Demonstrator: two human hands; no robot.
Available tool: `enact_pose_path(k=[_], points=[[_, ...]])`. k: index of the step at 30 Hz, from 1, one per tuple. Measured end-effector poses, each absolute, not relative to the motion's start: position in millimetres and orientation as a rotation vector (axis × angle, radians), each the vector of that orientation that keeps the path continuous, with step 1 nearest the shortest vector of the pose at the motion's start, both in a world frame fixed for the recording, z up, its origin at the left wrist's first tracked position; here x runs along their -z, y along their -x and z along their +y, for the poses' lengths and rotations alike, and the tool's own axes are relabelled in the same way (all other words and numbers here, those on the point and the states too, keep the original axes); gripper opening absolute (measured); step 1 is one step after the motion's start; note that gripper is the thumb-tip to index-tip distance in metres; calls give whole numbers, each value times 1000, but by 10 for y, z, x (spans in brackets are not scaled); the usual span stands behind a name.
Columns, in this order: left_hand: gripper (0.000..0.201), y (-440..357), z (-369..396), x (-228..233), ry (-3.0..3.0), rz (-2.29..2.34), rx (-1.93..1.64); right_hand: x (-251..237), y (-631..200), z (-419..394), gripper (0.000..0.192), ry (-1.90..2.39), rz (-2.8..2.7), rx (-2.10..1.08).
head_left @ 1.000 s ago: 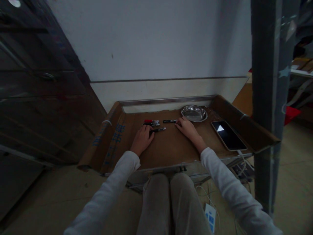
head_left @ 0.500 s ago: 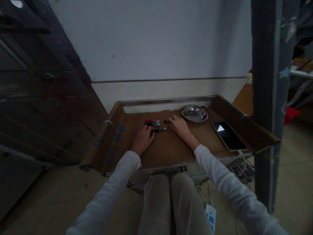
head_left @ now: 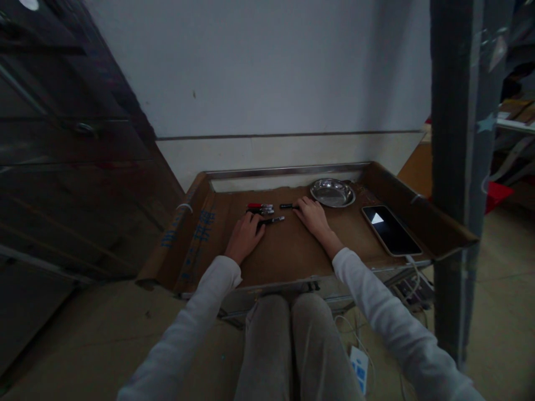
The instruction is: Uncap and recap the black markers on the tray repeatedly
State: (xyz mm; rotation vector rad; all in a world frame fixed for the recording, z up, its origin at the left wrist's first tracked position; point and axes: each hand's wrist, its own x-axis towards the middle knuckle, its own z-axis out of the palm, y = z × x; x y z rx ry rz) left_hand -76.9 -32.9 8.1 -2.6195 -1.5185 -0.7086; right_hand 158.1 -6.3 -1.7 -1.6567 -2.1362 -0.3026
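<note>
At the right hand (head_left: pixel 311 214), the grip has its fingers bent over one end of a slim black marker pen (head_left: pixel 286 206); I cannot tell if they pinch it or only touch it. The left hand (head_left: pixel 246 233) lies over the end of a second black marker pen (head_left: pixel 273 220), and whether this grip is closed I also cannot tell. Just beyond it, a red marker pen (head_left: pixel 259 205) and dark marker pens (head_left: pixel 266 211) lie close together.

Between the hands, brown cardboard (head_left: pixel 296 250) runs to the front edge of the table (head_left: pixel 284 283); at both sides it rises as low walls. Behind the right hand is a round, shiny steel dish (head_left: pixel 332 195); farther right, a flat phone (head_left: pixel 393 231) with a white cable (head_left: pixel 417 273). A smooth pale wall (head_left: pixel 267 72) stands behind, a dark grey column (head_left: pixel 453 167) at the right.
</note>
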Motion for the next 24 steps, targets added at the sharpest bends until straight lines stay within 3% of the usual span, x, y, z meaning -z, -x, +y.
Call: enact_pose_path(k=[16,24], points=[[20,794,-348,-84,2655,-1565,764,62,-1738,-95,21,1698,-1987,200],[22,585,-257,-57,2786,-1597,1031,22,-1556,-252,34,1252,-1884,-278]])
